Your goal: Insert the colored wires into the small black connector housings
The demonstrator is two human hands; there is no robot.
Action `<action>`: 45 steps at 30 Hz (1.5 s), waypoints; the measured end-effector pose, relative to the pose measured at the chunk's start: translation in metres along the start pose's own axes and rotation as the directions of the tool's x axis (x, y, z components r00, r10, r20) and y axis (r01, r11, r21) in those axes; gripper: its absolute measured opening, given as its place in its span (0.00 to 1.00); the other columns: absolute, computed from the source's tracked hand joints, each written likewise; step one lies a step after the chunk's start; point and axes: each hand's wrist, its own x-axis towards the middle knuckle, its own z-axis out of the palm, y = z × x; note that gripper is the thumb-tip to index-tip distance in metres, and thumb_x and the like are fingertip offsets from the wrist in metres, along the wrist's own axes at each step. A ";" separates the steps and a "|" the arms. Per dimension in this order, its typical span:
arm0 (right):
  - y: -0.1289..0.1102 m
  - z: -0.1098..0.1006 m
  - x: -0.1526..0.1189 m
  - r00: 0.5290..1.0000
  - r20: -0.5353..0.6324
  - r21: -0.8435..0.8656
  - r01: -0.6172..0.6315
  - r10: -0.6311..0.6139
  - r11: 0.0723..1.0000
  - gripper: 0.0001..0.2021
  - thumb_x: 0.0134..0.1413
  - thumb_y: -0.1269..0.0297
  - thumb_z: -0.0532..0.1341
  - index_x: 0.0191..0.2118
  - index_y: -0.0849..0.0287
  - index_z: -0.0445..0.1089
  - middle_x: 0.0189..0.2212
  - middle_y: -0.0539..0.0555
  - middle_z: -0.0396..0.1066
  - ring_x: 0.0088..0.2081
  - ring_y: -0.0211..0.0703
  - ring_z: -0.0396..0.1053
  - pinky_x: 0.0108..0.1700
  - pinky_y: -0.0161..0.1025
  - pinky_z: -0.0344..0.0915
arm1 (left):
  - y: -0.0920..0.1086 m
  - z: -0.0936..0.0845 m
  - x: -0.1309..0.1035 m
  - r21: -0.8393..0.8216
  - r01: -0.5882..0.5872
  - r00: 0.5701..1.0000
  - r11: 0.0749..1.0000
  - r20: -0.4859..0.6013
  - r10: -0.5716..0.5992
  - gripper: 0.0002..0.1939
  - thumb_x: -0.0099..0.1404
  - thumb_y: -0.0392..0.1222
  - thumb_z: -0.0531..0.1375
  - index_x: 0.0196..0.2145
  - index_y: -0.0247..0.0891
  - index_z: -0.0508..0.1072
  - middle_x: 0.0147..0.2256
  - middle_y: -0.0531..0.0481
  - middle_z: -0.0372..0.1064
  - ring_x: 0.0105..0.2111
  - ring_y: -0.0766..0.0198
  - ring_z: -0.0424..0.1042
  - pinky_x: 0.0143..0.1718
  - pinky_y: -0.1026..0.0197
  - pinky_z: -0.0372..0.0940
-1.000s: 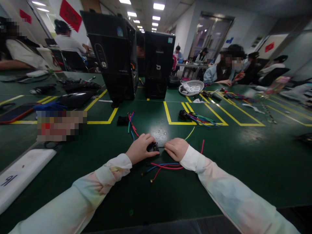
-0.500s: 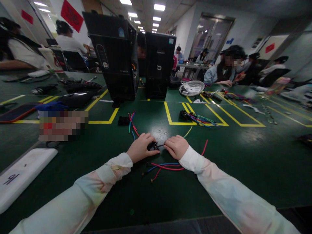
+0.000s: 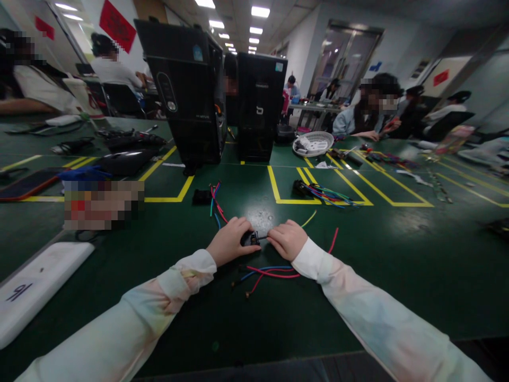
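Near the middle of the green table, my left hand (image 3: 230, 241) grips a small black connector part (image 3: 253, 238) between thumb and fingers. My right hand (image 3: 289, 240), just to the right, pinches a thin dark wire (image 3: 263, 237) that reaches the connector. A yellow-green wire end (image 3: 309, 218) sticks out behind my right hand. In front of the hands lie red and blue wires (image 3: 274, 273), partly under my right wrist. Behind my left hand is a black block (image 3: 202, 197) beside red, blue and green wires (image 3: 215, 199). One red wire (image 3: 334, 240) shows beyond my right cuff.
Two black computer towers (image 3: 183, 95) (image 3: 260, 106) stand at the back. A wire bundle (image 3: 326, 193) and a white basket (image 3: 313, 144) are behind on the right. At the left lie a white case (image 3: 43, 286) and dark tools. People sit around other tables.
The yellow-green wire end behind my right hand has shifted slightly right and down. Both hands keep almost the same place and grip.
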 end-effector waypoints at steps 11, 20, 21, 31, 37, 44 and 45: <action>0.000 0.001 0.000 1.000 -0.001 0.001 -0.018 0.018 1.000 0.16 0.62 0.61 0.47 0.26 0.61 0.64 0.21 0.51 0.67 0.25 0.34 0.60 0.32 0.37 0.42 | 0.000 -0.001 0.001 -0.026 -0.033 0.999 0.999 0.026 0.034 0.18 0.53 0.54 0.60 0.34 0.38 0.65 0.35 0.49 0.63 0.36 0.59 0.60 0.37 0.57 0.59; 0.002 0.002 0.001 0.995 -0.059 0.017 0.077 -0.076 0.997 0.17 0.62 0.62 0.47 0.25 0.61 0.64 0.21 0.50 0.66 0.25 0.35 0.59 0.32 0.37 0.44 | 0.000 -0.001 0.000 -0.001 -0.011 1.000 1.000 0.015 0.011 0.18 0.53 0.54 0.60 0.33 0.38 0.65 0.35 0.49 0.63 0.36 0.58 0.60 0.35 0.59 0.59; 0.001 0.002 0.002 0.998 -0.058 -0.009 0.040 -0.040 0.999 0.17 0.62 0.61 0.47 0.26 0.61 0.64 0.22 0.50 0.66 0.26 0.35 0.59 0.33 0.37 0.44 | 0.000 -0.001 0.001 -0.007 -0.021 1.000 1.000 0.020 0.021 0.18 0.54 0.54 0.60 0.33 0.38 0.65 0.35 0.50 0.63 0.36 0.59 0.60 0.36 0.59 0.59; -0.001 0.003 0.001 0.999 -0.033 0.048 0.036 -0.035 0.998 0.16 0.61 0.61 0.47 0.27 0.61 0.64 0.23 0.51 0.66 0.28 0.37 0.59 0.34 0.37 0.45 | 0.000 -0.001 0.000 -0.009 -0.012 1.000 1.000 0.020 0.012 0.18 0.53 0.54 0.61 0.33 0.38 0.64 0.35 0.50 0.63 0.36 0.59 0.59 0.36 0.59 0.59; 0.002 0.005 0.002 0.998 -0.041 0.025 0.045 -0.044 0.999 0.17 0.61 0.61 0.47 0.26 0.60 0.65 0.22 0.50 0.65 0.28 0.37 0.57 0.34 0.38 0.45 | -0.002 0.000 0.000 -0.023 -0.020 0.999 1.000 0.030 0.021 0.18 0.53 0.54 0.61 0.34 0.38 0.64 0.35 0.50 0.63 0.36 0.59 0.60 0.36 0.59 0.59; -0.004 0.004 0.002 0.994 -0.056 -0.064 -0.098 0.094 0.993 0.15 0.61 0.58 0.49 0.29 0.58 0.67 0.24 0.50 0.67 0.30 0.38 0.57 0.34 0.38 0.44 | -0.003 -0.002 0.002 -0.054 -0.054 0.998 0.997 0.030 0.056 0.18 0.54 0.54 0.60 0.34 0.37 0.65 0.35 0.49 0.63 0.36 0.59 0.59 0.37 0.58 0.58; -0.004 0.004 0.002 0.993 -0.058 -0.065 -0.106 0.103 0.992 0.15 0.61 0.58 0.50 0.29 0.58 0.67 0.24 0.50 0.67 0.30 0.39 0.57 0.34 0.38 0.44 | -0.003 -0.002 0.002 -0.054 -0.055 0.998 0.997 0.033 0.057 0.18 0.54 0.54 0.61 0.34 0.37 0.65 0.35 0.49 0.63 0.36 0.59 0.60 0.37 0.58 0.58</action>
